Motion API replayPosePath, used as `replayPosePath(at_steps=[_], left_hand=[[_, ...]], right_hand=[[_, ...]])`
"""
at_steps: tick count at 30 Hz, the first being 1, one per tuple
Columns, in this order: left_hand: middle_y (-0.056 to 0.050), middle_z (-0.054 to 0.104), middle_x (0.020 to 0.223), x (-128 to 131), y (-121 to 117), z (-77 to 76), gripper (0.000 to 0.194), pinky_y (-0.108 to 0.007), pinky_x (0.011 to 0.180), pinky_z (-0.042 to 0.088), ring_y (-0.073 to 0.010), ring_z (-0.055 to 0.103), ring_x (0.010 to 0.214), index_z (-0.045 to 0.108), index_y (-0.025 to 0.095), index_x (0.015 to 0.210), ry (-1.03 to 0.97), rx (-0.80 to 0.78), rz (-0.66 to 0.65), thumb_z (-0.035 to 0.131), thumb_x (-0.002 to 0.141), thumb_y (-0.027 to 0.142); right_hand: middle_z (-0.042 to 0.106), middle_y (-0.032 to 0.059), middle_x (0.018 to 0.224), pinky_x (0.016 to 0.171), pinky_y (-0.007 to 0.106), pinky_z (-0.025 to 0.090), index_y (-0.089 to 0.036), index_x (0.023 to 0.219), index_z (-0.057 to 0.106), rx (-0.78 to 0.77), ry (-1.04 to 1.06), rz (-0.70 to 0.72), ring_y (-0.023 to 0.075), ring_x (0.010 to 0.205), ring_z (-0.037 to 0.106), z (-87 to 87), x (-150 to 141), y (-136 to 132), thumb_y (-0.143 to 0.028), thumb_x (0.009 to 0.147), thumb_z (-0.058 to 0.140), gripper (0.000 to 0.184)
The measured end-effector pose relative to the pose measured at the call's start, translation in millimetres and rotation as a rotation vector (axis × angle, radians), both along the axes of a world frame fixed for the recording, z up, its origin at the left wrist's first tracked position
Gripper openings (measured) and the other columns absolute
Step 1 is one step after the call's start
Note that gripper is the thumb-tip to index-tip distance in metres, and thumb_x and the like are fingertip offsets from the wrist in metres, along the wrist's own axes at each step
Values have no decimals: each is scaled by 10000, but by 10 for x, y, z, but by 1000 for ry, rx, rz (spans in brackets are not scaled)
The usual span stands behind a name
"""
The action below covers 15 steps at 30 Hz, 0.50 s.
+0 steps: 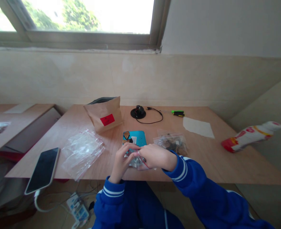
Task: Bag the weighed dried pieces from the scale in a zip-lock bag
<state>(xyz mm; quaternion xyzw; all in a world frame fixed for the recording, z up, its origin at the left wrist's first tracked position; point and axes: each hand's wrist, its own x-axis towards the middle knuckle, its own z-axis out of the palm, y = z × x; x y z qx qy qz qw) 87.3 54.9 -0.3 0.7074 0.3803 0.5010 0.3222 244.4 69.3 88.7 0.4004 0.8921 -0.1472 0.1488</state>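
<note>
Bright window (83, 19) above a beige wall (140, 79) along the far edge of the wooden table (202, 159). Second table (23, 119) at left, tan floor (176, 206) below.

Hands (157, 156) before paper bag (104, 115), phone (42, 170) left

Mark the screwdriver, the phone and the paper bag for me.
Screwdriver (178, 113): head view, on its green-and-black handle.
Phone (43, 170): head view, on its dark screen.
Paper bag (103, 112): head view, on its brown front above the red label.
</note>
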Motion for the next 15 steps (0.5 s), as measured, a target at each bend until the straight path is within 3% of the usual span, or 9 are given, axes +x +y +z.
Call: replayPosePath(at_steps=[5,7,12,15], left_hand=[[-118,602,1137,-4,-32,-46,374,-351,882,465,-230,562,1087,620,189,1132,-65,2,100,573,868,449],[-113,599,1145,-1,-40,-59,391,-350,872,464,-226,563,1068,601,189,1152,-73,-19,136,599,851,438],[8,566,743,41,-78,-74,234,-234,609,410,-117,500,644,593,174,850,-133,-126,256,600,847,407],[39,486,635,50,-107,-62,290,-214,557,377,-102,447,579,526,180,729,-216,-148,326,584,855,435]], right_hand=[[703,144,1040,703,320,496,-154,1079,684,85,61,28,305,911,696,65,81,-63,-244,832,623,270],[677,143,1065,728,323,496,-172,1114,668,147,106,36,295,941,678,88,119,-75,-242,847,615,281],[610,122,1083,738,307,496,-210,1218,606,244,242,52,229,919,641,139,191,-81,-255,929,515,306],[579,108,1094,742,293,495,-233,1280,566,254,316,62,200,907,622,174,225,-84,-234,956,466,340]])
